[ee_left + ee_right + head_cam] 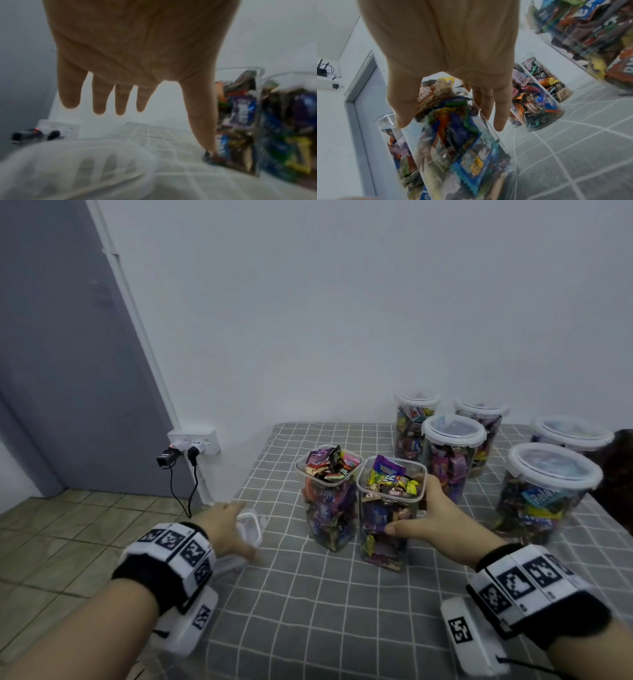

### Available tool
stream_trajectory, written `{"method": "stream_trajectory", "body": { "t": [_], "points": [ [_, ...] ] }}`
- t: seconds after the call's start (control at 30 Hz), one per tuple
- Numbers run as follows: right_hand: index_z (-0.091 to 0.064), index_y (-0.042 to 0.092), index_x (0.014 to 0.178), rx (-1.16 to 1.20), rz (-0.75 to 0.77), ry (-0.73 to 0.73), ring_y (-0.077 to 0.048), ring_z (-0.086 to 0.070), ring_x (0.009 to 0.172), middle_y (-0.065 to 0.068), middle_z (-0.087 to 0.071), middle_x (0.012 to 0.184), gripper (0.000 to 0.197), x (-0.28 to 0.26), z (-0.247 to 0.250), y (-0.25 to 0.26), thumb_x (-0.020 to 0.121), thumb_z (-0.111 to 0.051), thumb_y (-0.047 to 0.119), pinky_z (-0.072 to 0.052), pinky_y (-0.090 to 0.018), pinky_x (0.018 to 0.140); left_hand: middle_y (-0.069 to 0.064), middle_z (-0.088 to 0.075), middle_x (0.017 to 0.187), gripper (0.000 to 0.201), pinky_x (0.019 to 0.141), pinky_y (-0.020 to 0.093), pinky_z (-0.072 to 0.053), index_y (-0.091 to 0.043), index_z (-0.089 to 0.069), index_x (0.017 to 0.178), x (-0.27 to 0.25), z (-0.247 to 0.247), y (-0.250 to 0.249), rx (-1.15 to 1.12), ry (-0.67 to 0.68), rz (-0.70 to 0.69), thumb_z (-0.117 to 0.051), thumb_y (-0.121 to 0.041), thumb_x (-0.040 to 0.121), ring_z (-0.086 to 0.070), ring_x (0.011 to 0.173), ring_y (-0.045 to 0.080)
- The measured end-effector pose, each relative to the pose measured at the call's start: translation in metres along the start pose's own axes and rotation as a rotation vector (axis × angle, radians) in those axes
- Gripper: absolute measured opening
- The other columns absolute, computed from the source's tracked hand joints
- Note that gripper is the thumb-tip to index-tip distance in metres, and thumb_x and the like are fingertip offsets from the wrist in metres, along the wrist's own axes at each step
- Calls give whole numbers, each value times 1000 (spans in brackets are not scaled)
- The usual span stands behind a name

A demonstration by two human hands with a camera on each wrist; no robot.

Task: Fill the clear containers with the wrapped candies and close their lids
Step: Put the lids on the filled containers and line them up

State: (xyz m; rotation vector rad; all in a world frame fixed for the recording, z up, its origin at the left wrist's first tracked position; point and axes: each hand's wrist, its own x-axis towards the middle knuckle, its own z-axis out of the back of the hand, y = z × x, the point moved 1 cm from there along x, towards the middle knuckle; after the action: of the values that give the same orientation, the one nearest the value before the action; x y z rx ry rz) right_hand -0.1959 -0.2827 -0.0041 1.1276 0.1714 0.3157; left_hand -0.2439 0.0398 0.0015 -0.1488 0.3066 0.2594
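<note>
Right hand (423,510): we grip the nearer open square container (388,508), full of candies.
Left hand (227,527): fingers spread above the lids (251,527) at the table's left edge.
Risk: heaped wrappers may block lid seating; we may tip the neighbouring container (330,496).

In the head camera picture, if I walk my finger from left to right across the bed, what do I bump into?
Left hand → loose square lid → open square candy container → second open square candy container, held by the right hand → big round lidded jar.
</note>
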Motion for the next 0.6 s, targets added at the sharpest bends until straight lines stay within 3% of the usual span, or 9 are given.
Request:
{"method": "stream_trajectory", "body": {
  "t": [0.13,0.23,0.37,0.6],
  "points": [
    [-32,21,123,2,2,7,-3,-54,106,14,-54,112,75,-2,0,3,68,-83,15,-44,-26,91,1,-28,150,115,105,35,-38,-22,-11,149,0,-18,21,146,82,30,-80,-51,61,-41,128,21],
    [-32,22,123,4,2,3,-8,-54,111,13,-54,115,76,-3,-1,3,68,-84,17,-44,-32,98,2,-29,149,114,104,34,-40,-23,-11,149,2,-25,22,183,46,16,-81,-48,62,-43,127,21],
    [-32,23,123,22,-3,7,-3,-52,110,14,-54,113,74,-4,0,4,70,-82,14,-43,-24,92,3,-32,145,113,103,35,-41,-27,-11,148,6,-24,23,222,44,-10,-79,-53,61,-43,125,22],
    [-32,23,125,8,-7,-8,-5,-51,111,16,-53,115,77,-5,0,3,68,-83,17,-42,-24,92,-2,-35,143,107,97,31,-43,-30,-17,146,8,-22,26,242,32,-24,-78,-53,61,-46,121,18]
  ]
}}
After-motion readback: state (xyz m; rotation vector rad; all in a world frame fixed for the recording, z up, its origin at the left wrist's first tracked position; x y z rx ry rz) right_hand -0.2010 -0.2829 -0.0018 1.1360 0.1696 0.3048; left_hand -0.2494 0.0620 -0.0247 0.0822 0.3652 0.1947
